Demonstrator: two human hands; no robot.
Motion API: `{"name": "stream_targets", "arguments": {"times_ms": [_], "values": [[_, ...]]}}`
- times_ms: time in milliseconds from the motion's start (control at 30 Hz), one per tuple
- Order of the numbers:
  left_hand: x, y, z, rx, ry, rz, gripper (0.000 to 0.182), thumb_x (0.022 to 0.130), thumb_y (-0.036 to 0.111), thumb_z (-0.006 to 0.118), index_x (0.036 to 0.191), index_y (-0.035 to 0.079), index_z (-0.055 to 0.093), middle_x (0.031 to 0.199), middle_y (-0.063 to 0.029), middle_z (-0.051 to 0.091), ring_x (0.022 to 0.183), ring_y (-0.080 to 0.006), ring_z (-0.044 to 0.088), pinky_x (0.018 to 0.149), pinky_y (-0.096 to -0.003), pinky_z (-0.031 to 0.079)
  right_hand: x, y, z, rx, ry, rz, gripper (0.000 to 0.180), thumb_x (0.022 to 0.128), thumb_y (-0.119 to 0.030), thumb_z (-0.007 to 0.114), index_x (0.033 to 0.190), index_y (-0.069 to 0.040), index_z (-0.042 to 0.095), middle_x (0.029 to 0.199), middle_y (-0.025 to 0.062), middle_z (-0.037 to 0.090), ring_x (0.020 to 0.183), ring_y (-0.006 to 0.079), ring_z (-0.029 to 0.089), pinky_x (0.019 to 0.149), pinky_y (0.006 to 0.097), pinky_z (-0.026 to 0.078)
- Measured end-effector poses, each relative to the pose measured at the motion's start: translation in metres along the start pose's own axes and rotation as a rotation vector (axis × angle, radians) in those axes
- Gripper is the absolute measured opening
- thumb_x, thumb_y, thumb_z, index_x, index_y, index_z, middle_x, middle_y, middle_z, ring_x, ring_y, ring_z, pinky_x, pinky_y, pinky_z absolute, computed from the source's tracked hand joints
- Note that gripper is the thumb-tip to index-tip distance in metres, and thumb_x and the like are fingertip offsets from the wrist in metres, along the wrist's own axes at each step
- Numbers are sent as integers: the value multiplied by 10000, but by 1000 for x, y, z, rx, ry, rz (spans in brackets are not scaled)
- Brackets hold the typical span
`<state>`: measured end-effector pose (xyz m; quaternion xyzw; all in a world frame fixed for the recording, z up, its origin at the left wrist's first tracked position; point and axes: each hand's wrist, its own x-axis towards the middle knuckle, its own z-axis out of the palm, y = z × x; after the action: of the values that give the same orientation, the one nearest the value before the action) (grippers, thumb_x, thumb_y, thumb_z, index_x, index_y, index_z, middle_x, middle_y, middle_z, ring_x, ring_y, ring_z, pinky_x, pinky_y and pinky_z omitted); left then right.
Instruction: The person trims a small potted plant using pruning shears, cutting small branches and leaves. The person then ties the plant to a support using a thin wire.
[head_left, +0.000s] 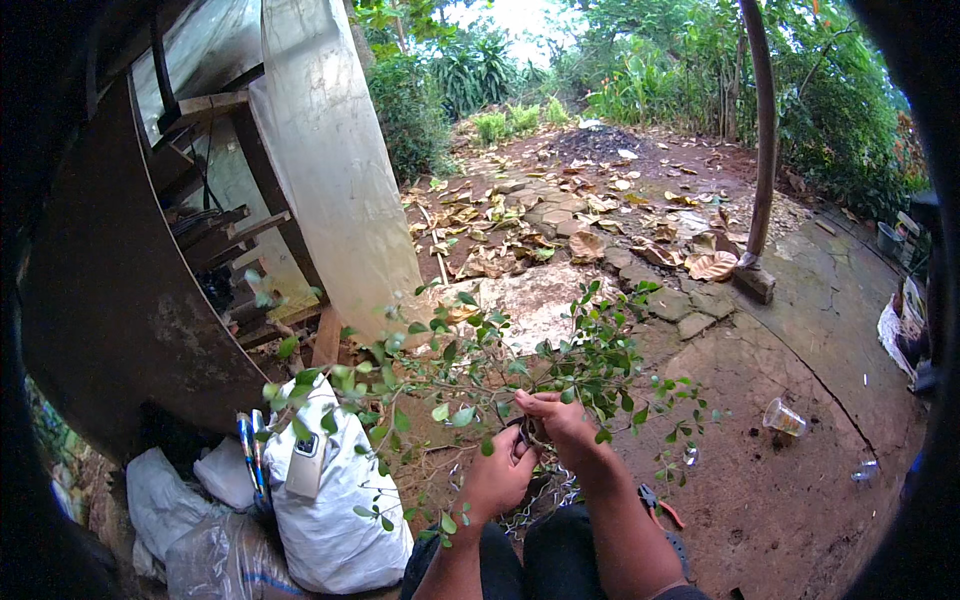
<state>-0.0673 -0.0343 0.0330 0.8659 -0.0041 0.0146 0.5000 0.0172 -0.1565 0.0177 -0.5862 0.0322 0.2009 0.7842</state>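
A small leafy shrub spreads its thin branches and rounded green leaves before me, across the middle of the view. My left hand closes its fingers around a woody stem low among the branches. Just above and to the right, touching it, my right hand pinches a branch between thumb and fingers. Silvery bent wires show beneath the hands, partly hidden by my forearms and knees. Pliers with orange-and-black handles lie on the ground to the right of my right forearm. The plant's base is mostly hidden.
At left, a white sack carries a smartphone, with more bags beside it. A plastic cup lies on the cracked concrete at right. Beyond stand a wooden post and a hanging plastic sheet; dry leaves litter the ground.
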Motion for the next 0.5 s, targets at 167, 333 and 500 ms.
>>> {"name": "stream_targets", "arguments": {"times_ms": [167,333,500], "values": [[-7,5,-2,74,48,-26,261,939,221,696,955,-17,591,742,-39,616,666,-142,558,634,-361,462,5,7,4,-20,-49,-44,263,923,-337,736,876,-95,645,714,-18,591,576,93,498,565,272,403],[-2,-12,8,-62,152,27,254,932,220,709,966,-7,600,766,-27,600,683,-130,561,638,-345,471,7,4,3,172,-131,-95,288,991,-294,652,759,-153,556,590,-70,438,501,53,361,483,263,275],[4,-22,10,-311,26,7,198,960,181,679,1006,7,597,771,-14,573,692,-118,545,650,-315,471,8,4,-5,320,-201,-33,234,986,-298,659,821,-142,600,651,-66,483,554,60,416,525,262,331]]}}
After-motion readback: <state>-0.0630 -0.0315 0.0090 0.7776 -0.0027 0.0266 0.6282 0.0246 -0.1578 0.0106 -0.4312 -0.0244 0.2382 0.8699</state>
